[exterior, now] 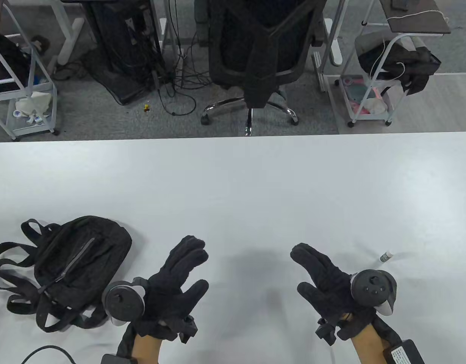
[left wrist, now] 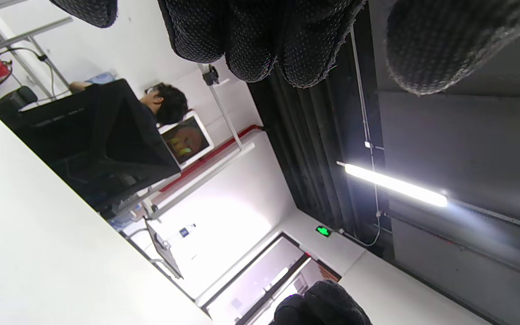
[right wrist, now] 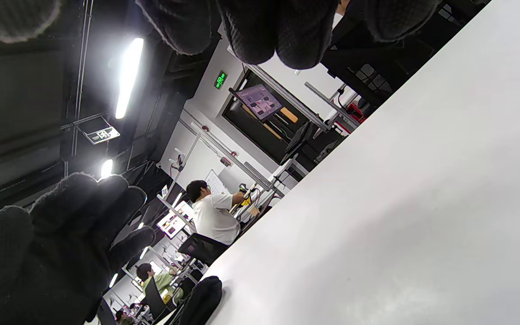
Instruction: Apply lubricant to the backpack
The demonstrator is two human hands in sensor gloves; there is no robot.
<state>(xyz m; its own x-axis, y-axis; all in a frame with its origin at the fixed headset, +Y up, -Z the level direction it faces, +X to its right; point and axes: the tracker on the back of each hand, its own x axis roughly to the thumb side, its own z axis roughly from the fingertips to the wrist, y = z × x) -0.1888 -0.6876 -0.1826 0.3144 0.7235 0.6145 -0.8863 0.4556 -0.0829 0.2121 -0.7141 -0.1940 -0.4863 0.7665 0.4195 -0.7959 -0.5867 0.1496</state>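
Observation:
A small black backpack [exterior: 77,261] lies flat at the table's left, zipper side up, straps spread to the left and front. A small white lubricant tube [exterior: 385,256] lies on the table at the right. My left hand [exterior: 198,267] hovers just right of the backpack, fingers spread, holding nothing. My right hand [exterior: 301,270] hovers left of the tube, also spread and holding nothing. The two palms face each other. In the left wrist view my left fingers [left wrist: 260,40] hang free. In the right wrist view my right fingers [right wrist: 278,27] hang free and the left hand [right wrist: 39,253] shows.
The white table [exterior: 233,182] ends at a far edge, with a black office chair [exterior: 255,57] and wire carts [exterior: 373,87] on the floor beyond. A black cable [exterior: 47,350] loops at the front left corner.

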